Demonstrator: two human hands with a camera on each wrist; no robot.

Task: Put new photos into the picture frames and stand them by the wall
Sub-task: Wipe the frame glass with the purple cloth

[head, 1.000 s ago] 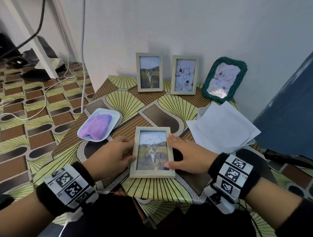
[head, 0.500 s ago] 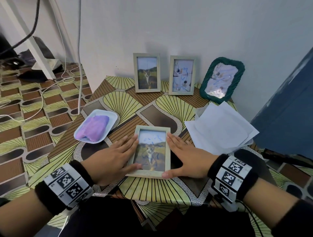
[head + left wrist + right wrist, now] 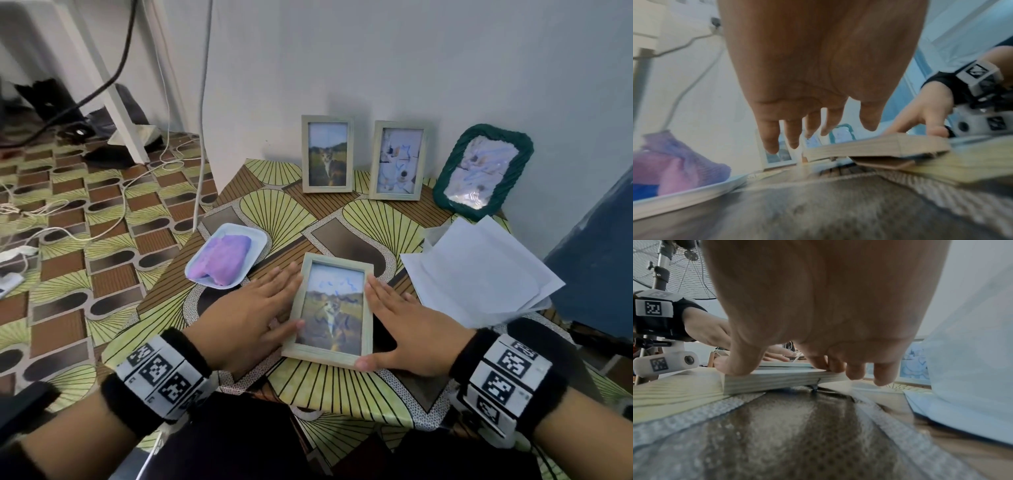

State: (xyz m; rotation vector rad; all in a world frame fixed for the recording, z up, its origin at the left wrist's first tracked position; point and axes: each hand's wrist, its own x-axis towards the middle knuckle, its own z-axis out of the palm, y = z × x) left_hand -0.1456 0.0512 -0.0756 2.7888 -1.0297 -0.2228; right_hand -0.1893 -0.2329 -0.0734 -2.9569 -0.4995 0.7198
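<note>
A pale wooden picture frame (image 3: 330, 308) with a cat photo lies face up near the table's front edge. My left hand (image 3: 270, 305) lies flat along its left edge, fingers straight, thumb touching the side. My right hand (image 3: 397, 318) lies flat along the right edge, its thumb (image 3: 740, 366) pressing on the near corner of the frame (image 3: 777, 380). In the left wrist view the frame (image 3: 875, 145) sits slightly raised on its folded back stand. By the wall stand two wooden frames (image 3: 327, 154) (image 3: 399, 161) and a green-rimmed frame (image 3: 483, 171).
A white tray (image 3: 255, 240) holding a purple cloth (image 3: 221, 260) sits left of the frame. A loose stack of white sheets (image 3: 479, 270) lies to the right, next to a blue surface (image 3: 596, 267). Cables trail over the patterned floor at the left.
Both hands have come off the top of the frame and straightened their fingers along its two long edges. The frame has stayed in about the same place.
</note>
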